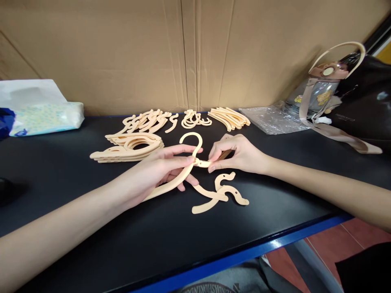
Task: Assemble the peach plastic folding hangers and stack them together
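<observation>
Black tabletop (137, 240); hands (165, 163) (233, 152) grip hanger (175, 182), hook (200, 142) up, bar (166, 189) slanting lower-left.

Grey fabric (241, 273), near edge: curved dark lettering, partly cut off, in which "ENDASH" can be read. Black bag (366, 103), far right: pale lettering, too small to read.

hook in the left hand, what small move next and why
Probably have the right hand press the side piece toward the base of the hook: the left hand grips the hook where they meet, the right pinches the side piece, and a full fit isn't clear.
</observation>
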`<act>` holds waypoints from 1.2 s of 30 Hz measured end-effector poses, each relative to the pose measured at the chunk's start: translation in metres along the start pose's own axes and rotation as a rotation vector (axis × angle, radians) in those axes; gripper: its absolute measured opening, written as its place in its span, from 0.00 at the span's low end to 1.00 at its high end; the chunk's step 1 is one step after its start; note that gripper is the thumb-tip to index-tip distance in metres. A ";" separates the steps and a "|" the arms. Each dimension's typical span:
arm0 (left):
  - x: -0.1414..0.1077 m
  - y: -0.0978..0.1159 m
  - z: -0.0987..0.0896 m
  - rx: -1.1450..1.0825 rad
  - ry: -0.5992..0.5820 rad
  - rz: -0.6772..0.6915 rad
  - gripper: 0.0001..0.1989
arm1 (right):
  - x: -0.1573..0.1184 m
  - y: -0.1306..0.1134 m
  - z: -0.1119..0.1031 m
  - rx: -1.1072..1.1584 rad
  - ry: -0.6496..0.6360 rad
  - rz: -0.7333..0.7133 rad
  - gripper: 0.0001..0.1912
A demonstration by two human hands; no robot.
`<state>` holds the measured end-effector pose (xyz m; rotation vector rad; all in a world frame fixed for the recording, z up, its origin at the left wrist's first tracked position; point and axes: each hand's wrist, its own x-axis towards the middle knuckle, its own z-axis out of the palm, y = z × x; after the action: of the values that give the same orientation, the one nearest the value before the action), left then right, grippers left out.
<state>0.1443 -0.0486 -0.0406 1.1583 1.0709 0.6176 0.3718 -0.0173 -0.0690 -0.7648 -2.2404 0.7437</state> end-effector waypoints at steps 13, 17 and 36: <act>0.000 0.004 -0.001 0.026 -0.051 -0.048 0.17 | 0.000 -0.003 -0.001 -0.022 -0.003 -0.009 0.12; 0.001 0.005 -0.001 0.033 -0.054 -0.051 0.18 | 0.000 -0.002 0.000 -0.013 -0.005 -0.018 0.12; 0.004 -0.003 -0.003 0.141 -0.065 0.041 0.22 | -0.002 -0.003 0.001 0.146 -0.054 0.178 0.12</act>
<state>0.1430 -0.0453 -0.0444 1.3165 1.0504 0.5395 0.3713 -0.0213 -0.0684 -0.8893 -2.1560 1.0124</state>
